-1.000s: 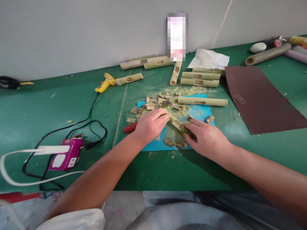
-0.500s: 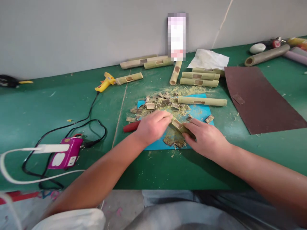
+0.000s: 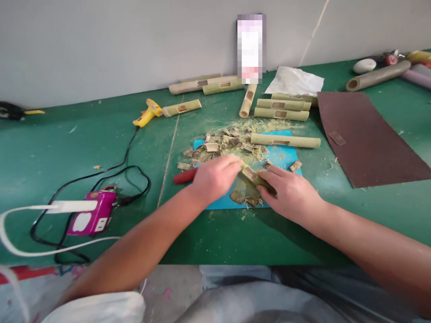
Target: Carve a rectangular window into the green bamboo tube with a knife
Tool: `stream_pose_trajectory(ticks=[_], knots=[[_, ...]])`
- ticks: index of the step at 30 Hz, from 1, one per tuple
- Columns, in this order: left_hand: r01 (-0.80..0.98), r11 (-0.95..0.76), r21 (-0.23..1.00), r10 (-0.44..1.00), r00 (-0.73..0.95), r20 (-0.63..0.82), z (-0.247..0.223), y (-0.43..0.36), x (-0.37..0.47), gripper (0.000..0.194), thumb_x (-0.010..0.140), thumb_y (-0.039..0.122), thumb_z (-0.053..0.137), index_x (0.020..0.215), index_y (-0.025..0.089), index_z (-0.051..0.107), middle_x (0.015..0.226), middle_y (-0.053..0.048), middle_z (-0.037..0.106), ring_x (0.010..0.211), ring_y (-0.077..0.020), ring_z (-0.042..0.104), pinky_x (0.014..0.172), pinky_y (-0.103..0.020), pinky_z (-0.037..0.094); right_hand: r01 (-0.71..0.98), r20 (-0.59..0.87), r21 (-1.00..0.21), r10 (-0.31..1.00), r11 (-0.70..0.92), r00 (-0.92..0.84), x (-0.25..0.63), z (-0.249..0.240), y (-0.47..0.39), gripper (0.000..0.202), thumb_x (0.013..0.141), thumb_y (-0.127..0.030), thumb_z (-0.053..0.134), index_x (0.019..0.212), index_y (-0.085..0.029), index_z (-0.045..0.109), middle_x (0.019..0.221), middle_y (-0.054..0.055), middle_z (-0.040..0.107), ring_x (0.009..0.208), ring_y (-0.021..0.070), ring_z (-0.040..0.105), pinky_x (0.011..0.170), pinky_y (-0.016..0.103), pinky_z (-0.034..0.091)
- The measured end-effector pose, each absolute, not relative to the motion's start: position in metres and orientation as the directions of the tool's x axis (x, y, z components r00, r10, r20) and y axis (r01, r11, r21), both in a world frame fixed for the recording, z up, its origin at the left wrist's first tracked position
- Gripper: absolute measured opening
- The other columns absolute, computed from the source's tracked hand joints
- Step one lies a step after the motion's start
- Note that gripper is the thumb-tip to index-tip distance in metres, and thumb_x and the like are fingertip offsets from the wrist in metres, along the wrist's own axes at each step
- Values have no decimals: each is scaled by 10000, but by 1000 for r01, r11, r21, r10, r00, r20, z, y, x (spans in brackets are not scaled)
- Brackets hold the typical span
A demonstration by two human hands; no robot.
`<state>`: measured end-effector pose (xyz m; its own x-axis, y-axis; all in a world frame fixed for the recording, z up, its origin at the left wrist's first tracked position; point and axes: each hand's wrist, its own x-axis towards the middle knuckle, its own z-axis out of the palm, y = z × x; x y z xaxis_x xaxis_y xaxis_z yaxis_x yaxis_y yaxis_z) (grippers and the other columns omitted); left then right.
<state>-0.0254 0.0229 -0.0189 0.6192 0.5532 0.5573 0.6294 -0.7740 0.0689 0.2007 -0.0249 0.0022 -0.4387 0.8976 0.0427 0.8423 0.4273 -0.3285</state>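
Observation:
Between my two hands lies a bamboo tube with a rectangular window cut in its side, slanting down to the right. My left hand is closed around its upper left end. Fingers and thumb of my right hand grip the lower right end. Under the tube is a blue mat strewn with shavings and small cut bamboo pieces. A red handle sticks out to the left of my left hand; its other end is hidden. Behind my right hand lies another windowed bamboo tube.
More windowed tubes lie at the back, near a white tissue and a propped phone. A yellow glue gun and a magenta power adapter with cables are at left. A brown sheet lies at right.
The view has shifted slightly. Both hands keep their hold on the bamboo tube, and nothing else has visibly moved.

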Motion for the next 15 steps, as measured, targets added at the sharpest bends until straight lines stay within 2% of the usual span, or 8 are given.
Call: stream_pose_trajectory(ticks=[6,9,13,15], knots=[[640,-767,44,540,607,583,-20,20,-24,188,972,176,517,1029,141,694,1045,-74,740,915,-156,718,835,-258,604,834,80,-325,892,446,-445,201,-1,-24,253,912,-279,493,993,-152,697,932,78,657,706,158,574,588,283,352],[574,-819,15,478,667,571,-21,18,-23,192,971,162,516,1066,130,680,1058,-76,741,937,-156,718,857,-259,605,839,84,-310,892,447,-445,201,-1,-24,250,907,-276,498,991,-150,697,907,71,654,696,162,578,576,288,347],[625,-780,35,519,614,595,-22,17,-23,191,978,184,511,1036,137,687,1034,-77,743,918,-157,720,841,-264,611,839,84,-312,893,446,-443,201,1,-24,236,900,-268,505,974,-152,697,912,71,657,698,156,582,588,280,361],[592,-806,25,494,647,581,-22,17,-24,208,984,184,494,1065,137,680,1042,-79,743,924,-156,721,846,-265,613,838,85,-309,891,450,-446,201,0,-24,232,897,-265,511,977,-153,697,906,69,658,696,155,582,587,279,362]])
